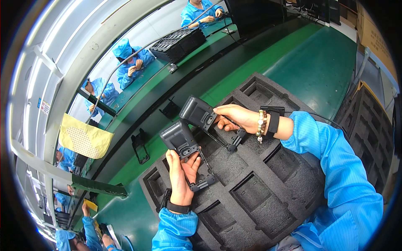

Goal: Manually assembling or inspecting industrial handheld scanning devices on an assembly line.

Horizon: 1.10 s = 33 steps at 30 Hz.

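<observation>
Left hand (181, 178) fingers clamped on 1 dark grey plastic unit (179, 140); right hand (236, 118) fingers clamped on a 2nd unit (197, 113) at 1 o'clock from it. Both have hinged black brackets dangling, held just above the foam tray (251, 184). Tray: matte black foam, rectangular pockets, apparently all vacant, so neither unit is seated. Green worktop (318, 62) at 12 o'clock.

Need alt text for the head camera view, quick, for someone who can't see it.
Each hand holds a dark grey device with a hinged black bracket, left hand on one device, right hand on the other, above a black foam tray with empty pockets. Workers in blue sit along a green bench behind.
</observation>
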Tool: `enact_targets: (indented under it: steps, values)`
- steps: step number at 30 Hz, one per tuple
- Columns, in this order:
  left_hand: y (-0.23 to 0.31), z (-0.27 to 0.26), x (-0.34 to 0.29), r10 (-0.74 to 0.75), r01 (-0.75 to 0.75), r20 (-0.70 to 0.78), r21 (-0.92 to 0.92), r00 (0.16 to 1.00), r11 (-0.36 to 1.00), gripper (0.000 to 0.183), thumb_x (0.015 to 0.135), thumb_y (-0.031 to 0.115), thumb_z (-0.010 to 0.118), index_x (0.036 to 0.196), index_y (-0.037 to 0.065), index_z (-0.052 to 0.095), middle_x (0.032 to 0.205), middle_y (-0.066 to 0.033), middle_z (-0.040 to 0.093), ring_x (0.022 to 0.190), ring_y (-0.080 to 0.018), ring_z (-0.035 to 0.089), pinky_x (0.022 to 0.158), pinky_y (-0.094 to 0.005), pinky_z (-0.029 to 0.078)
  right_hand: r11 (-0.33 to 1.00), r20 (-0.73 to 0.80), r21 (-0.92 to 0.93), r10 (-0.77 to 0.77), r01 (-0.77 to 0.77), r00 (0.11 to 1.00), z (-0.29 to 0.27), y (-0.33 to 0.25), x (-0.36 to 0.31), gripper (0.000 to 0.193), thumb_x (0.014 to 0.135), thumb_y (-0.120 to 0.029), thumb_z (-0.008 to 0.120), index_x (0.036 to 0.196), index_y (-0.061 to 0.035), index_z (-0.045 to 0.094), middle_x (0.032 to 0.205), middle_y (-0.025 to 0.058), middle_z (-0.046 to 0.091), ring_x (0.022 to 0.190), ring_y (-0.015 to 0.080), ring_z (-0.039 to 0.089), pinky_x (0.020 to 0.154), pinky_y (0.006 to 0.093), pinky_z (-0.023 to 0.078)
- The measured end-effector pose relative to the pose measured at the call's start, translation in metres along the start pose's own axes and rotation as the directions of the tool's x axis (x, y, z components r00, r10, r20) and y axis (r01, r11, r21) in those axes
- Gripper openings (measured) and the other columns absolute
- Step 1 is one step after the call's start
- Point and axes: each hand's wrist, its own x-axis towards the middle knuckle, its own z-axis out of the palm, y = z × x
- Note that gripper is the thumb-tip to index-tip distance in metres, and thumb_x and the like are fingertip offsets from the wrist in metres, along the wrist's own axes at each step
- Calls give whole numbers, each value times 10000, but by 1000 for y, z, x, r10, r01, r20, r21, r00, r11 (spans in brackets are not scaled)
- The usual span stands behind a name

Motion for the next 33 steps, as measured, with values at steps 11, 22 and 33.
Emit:
enact_targets:
  steps: [11,22,33]
  values:
    - [-1,-1,-1,20,-20,-1,-2,1000,1000,271,1030,403,420,1186,182,401,1150,-108,581,1028,-262,642,792,-327,555,1000,-2,4,1,-1,1000,1,0,0,247,1027,-269,436,1037,-71,583,887,-11,632,704,35,609,554,158,487]
    - [-1,3,-1,137,-136,8,-85,991,987,377,1019,462,380,1288,203,321,1323,-144,471,1211,-343,542,964,-469,508,1000,19,15,-25,25,999,4,-3,-3,248,1029,-284,443,1044,-81,584,950,-12,641,729,34,602,562,166,483]
    - [5,9,-6,33,5,179,-206,983,979,478,1013,459,418,1416,227,306,1364,-135,452,1211,-336,510,991,-555,463,937,350,338,-43,-83,936,-11,3,3,425,1032,-430,381,1098,-39,533,927,53,603,541,48,406,416,151,306]
